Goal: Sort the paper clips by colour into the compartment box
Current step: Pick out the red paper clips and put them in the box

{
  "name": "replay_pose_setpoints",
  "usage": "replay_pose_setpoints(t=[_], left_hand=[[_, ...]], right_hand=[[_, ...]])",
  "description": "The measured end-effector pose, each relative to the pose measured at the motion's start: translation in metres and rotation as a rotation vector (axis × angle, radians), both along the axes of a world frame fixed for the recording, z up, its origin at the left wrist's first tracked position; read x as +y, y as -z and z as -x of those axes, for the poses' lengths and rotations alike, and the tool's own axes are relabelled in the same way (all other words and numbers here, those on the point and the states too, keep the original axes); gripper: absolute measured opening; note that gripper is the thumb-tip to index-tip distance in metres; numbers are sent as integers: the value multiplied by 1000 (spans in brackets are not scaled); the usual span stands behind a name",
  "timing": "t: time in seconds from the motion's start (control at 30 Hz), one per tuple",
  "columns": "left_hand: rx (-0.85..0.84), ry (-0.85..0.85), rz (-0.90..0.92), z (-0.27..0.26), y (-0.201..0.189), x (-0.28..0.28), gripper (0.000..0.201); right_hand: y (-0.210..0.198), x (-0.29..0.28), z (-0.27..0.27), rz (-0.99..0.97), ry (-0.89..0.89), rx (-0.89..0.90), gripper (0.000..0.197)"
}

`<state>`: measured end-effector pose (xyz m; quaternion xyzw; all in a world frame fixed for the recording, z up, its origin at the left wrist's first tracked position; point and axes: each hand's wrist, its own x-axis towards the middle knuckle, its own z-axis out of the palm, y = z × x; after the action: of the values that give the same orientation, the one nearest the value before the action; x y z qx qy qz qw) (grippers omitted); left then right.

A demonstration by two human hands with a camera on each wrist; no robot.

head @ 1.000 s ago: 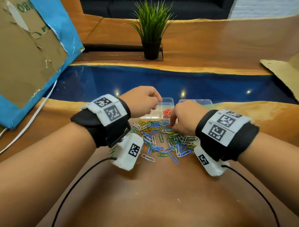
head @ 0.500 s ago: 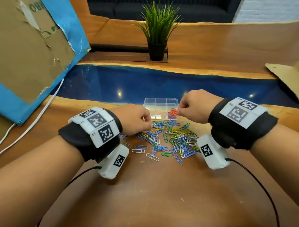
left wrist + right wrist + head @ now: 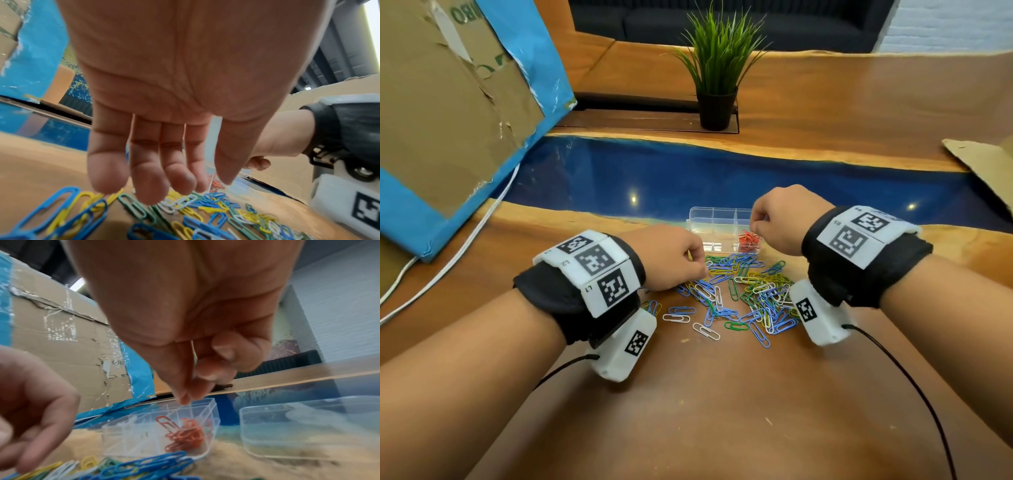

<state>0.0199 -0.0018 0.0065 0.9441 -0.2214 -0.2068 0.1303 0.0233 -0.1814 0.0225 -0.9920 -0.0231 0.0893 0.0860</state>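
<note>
A loose pile of blue, yellow, green and white paper clips (image 3: pixel 739 294) lies on the wooden table in front of a clear compartment box (image 3: pixel 714 219). Red clips (image 3: pixel 748 240) fill its near right compartment (image 3: pixel 185 436). My left hand (image 3: pixel 688 265) hovers over the pile's left side. Its fingers (image 3: pixel 148 178) are loosely extended and hold nothing. My right hand (image 3: pixel 758 222) hangs over the box's right end, thumb and forefinger tips (image 3: pixel 186 396) pressed together with no clip visible between them. One red clip (image 3: pixel 165 422) leans on top of the red heap.
The box's clear lid (image 3: pixel 298 426) lies just right of the box. A taped cardboard box (image 3: pixel 448 102) and a white cable (image 3: pixel 448 260) are at the left. A potted plant (image 3: pixel 717 68) stands behind, with cardboard (image 3: pixel 983 161) at far right. A blue resin strip (image 3: pixel 722 174) crosses the table.
My right hand went from the pile up to the box's red compartment. My left hand came back from the box to the left of the pile.
</note>
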Motion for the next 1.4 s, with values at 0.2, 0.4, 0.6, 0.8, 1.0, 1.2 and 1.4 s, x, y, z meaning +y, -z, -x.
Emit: replay_pose_setpoints(t=[0.2,0.4,0.6,0.8,1.0,1.2,1.4], left_hand=[[6,12,11,2,2,3,13],[6,9,11,0,4,5,13],[-19,24,-19,-1,6,7,5],[-74,42,-30,-4,4,-3,15],[-172,30,-106,-4,4,-23,21],[-282,101,-204,-9,3,-46,23],[-292,68,-243,-10,5,-56,19]], right_hand=[[4,6,3,40,-69,76,35],[-1,4,6,51,-100,79,40],[-3,0,10,-1,-81,42,32],[5,4,22,55,-131,85,25],[13,5,21,120,-134,58,27],[19,7,20,174,-123,53,18],[17,-1,24,107,-124,69,14]])
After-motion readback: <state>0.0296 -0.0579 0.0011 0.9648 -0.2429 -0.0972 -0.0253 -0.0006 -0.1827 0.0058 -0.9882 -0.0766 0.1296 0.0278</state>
